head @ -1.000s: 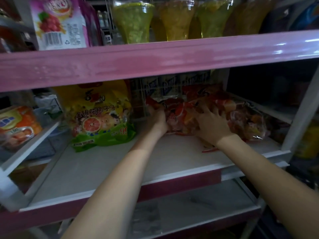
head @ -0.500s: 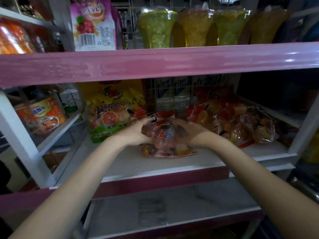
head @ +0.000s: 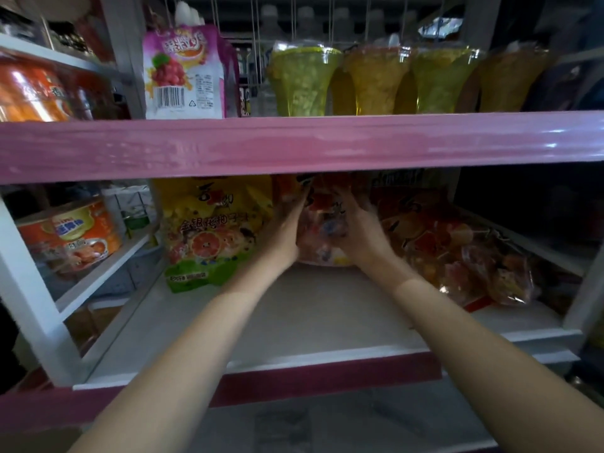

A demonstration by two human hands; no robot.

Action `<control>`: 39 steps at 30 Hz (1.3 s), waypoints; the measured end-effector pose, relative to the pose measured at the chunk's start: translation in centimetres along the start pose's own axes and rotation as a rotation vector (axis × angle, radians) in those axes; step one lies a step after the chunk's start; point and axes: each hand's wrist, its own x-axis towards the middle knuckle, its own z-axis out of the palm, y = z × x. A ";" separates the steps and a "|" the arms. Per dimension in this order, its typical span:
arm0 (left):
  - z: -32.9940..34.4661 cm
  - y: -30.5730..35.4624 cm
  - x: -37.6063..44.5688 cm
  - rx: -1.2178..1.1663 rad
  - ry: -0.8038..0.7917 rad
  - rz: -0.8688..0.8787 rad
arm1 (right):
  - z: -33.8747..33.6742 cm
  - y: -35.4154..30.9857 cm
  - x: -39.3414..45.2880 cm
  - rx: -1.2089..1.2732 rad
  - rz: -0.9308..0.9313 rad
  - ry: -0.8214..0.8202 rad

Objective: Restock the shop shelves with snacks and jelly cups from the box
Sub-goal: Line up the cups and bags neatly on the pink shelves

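Your left hand (head: 282, 228) and right hand (head: 361, 232) clasp the soft, crinkly clear bag of jelly sweets (head: 322, 230) mid-frame; it looks slippery, so support its sides.

- A clear jelly bag (head: 322, 230) is held upright on the white shelf (head: 294, 318) between both hands.
- The left hand (head: 282, 230) is pressed against its left side, the right hand (head: 361, 232) against its right side, fingers curled round it.
- A yellow-and-green snack bag (head: 209, 230) is seen standing just to the left, touching the left hand.
- More red jelly bags (head: 457, 250) are piled to the right.
- On the pink-edged upper shelf (head: 300, 143), a purple pouch (head: 184, 73) and a row of yellow-green jelly cups (head: 302, 81) are displayed.
- An orange tub (head: 68, 237) is seen on the neighbouring rack at left.
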 end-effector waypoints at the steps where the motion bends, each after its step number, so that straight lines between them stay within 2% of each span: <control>1: 0.3 -0.5 1.2 0.101 0.014 -0.028 | 0.9 0.0 0.9 -0.067 0.027 -0.027; 4: 2.6 -1.4 1.6 0.605 -0.087 -0.056 | 4.3 1.4 2.1 -0.353 0.087 -0.181; 6: 3.6 -1.7 0.9 0.766 -0.153 -0.023 | 5.5 2.8 2.4 -0.448 0.084 -0.141; 10: 3.8 -2.0 0.4 0.835 -0.217 0.017 | 5.5 4.1 2.8 -0.508 0.028 -0.030; 14: 4.2 -1.8 0.3 0.898 -0.248 0.010 | 4.8 5.1 2.6 -0.568 -0.007 -0.022; 16: 4.1 -2.0 0.8 0.933 -0.245 -0.051 | 4.5 5.1 2.2 -0.593 -0.012 -0.081; 18: 3.7 -1.9 1.0 0.924 -0.213 -0.035 | 3.8 5.3 1.7 -0.578 -0.064 -0.164; 20: 3.5 -2.0 0.3 0.854 -0.213 0.089 | 2.8 6.0 1.0 -0.570 -0.172 -0.291; 22: 3.5 -2.2 -0.6 0.850 -0.294 0.244 | 1.9 6.8 0.2 -0.621 -0.238 -0.387; 25: 3.6 -2.8 -1.0 0.851 -0.389 0.240 | 2.0 7.2 -0.2 -0.716 -0.185 -0.480; 31: 3.8 -1.9 1.0 0.825 -0.443 0.225 | 3.5 6.6 1.9 -0.689 -0.003 -0.549; 34: 2.9 -1.9 0.8 0.761 -0.426 0.249 | 2.4 5.4 0.7 -0.621 -0.059 -0.468; 36: 2.4 -2.5 -0.4 0.686 -0.396 0.256 | 1.0 5.1 -1.6 -0.609 -0.121 -0.170; 37: 2.2 -2.9 -1.1 0.654 -0.365 0.256 | 0.0 5.0 -2.9 -0.621 -0.066 -0.017; 38: 2.1 -3.2 -1.8 0.621 -0.332 0.251 | -1.1 4.9 -4.0 -0.619 0.053 0.037; 39: 1.9 -3.3 -2.4 0.587 -0.309 0.253 | -1.9 4.7 -5.0 -0.599 0.197 -0.018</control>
